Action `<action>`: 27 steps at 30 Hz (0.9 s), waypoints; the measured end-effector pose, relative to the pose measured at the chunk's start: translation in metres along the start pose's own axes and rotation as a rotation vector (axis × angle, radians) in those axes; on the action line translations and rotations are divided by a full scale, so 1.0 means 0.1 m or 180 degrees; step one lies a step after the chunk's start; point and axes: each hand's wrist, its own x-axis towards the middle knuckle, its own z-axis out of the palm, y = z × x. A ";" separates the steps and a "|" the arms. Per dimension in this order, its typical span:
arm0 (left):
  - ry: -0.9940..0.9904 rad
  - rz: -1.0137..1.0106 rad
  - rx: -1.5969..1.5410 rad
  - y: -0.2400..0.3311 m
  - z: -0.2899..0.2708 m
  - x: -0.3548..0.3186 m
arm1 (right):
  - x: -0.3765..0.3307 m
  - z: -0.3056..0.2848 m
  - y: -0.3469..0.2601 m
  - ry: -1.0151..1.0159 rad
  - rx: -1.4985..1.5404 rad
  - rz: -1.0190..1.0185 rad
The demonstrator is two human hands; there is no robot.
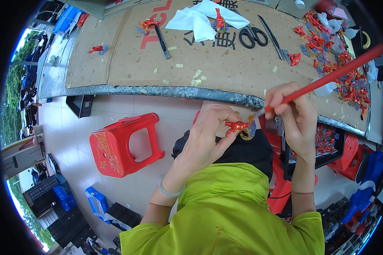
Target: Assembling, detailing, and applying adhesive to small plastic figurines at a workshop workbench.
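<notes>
My left hand pinches a small red figurine with a gold and bluish translucent base, held above my lap near the table edge. In my right hand is a long red-handled paintbrush, gripped low near its bristles. The bristle end points at the figurine's base, very close to it; whether they touch I cannot tell. On the table near my right hand stands a white round container, partly hidden behind the brush handle.
Cardboard covers the table, with a craft knife, black scissors, long tweezers-like tool and white cloth. Several figurines are heaped at right. A black bin holds more below. A red stool stands left.
</notes>
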 end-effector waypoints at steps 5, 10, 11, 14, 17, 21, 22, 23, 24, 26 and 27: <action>0.0069 -0.0196 -0.0255 -0.01 -0.02 0.02 | 0.17 -0.12 0.03 0.0584 -0.2117 0.0256; -0.0034 -0.0415 -0.0245 0.01 -0.04 0.02 | 0.39 -0.34 0.39 0.0532 -0.3392 0.0738; -0.0051 -0.0485 -0.0240 0.02 -0.05 0.02 | 0.39 -0.36 0.43 0.0519 -0.3386 0.0730; -0.0151 -0.0719 -0.0183 0.06 -0.11 0.02 | 0.41 -0.31 0.40 0.0906 -0.3410 0.0310; -0.0254 -0.0878 -0.0110 0.06 -0.13 0.02 | 0.22 -0.09 0.17 0.1470 -0.2910 -0.0065; -0.0274 -0.0754 -0.0146 0.03 -0.09 0.04 | -0.07 0.19 -0.04 -0.0147 -0.1400 0.0237; -0.0288 -0.0752 -0.0155 0.02 -0.08 0.05 | -0.11 0.21 0.01 -0.0289 -0.1160 0.0317; -0.0350 -0.0767 -0.0175 0.02 -0.08 0.06 | -0.13 0.19 0.05 -0.0279 -0.1165 0.0323; -0.0409 -0.0782 -0.0193 0.03 -0.08 0.06 | -0.15 0.14 0.10 -0.0337 -0.1165 0.0332; -0.0435 -0.0854 -0.0415 0.04 -0.10 0.08 | -0.16 0.09 0.15 -0.0399 -0.1164 0.0332; -0.0459 -0.0928 -0.0636 0.04 -0.10 0.09 | -0.17 0.08 0.17 -0.0399 -0.0939 0.0553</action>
